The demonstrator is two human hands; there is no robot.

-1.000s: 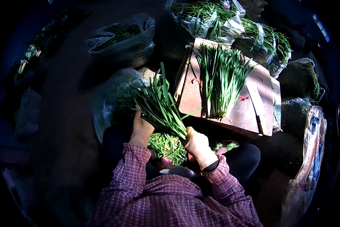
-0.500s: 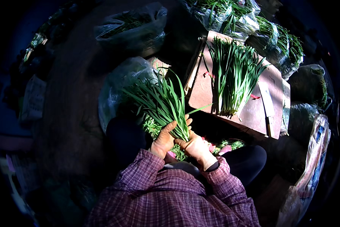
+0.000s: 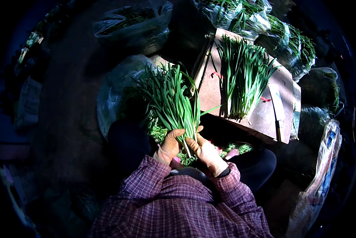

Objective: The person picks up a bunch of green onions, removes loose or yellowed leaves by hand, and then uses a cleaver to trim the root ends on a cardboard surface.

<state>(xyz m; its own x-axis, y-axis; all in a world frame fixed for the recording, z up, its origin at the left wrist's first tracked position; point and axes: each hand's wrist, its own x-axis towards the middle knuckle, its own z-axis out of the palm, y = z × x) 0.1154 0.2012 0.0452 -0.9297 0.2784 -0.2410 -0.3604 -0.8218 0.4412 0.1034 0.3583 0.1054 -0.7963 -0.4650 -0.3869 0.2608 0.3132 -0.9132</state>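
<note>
A loose bunch of garlic chives (image 3: 170,93) is held in front of me, its leaves fanning up and away and its pale stem ends pointing toward my lap. My left hand (image 3: 170,146) is wrapped round the left side of the stems near their base. From the right, my right hand (image 3: 203,151) closes on the same stems, thumb across the front. Beyond it, on a pinkish board (image 3: 209,97), lies a larger, flatter pile of garlic chives (image 3: 245,77), pale ends toward me. To the right of the pile rests a knife (image 3: 277,104) with a dark handle.
Green trimmings (image 3: 158,131) lie below my hands, between my knees. A clear plastic bag (image 3: 110,93) stands at the left of the bunch, with another bag of greens (image 3: 136,29) behind. Bagged bundles (image 3: 287,43) crowd the far right. Red ties (image 3: 265,99) lie on the board.
The bunch has turned more upright, its leaf tips swinging to the right. My right thumb has shifted over the stem ends, and more of the pale stems now shows.
</note>
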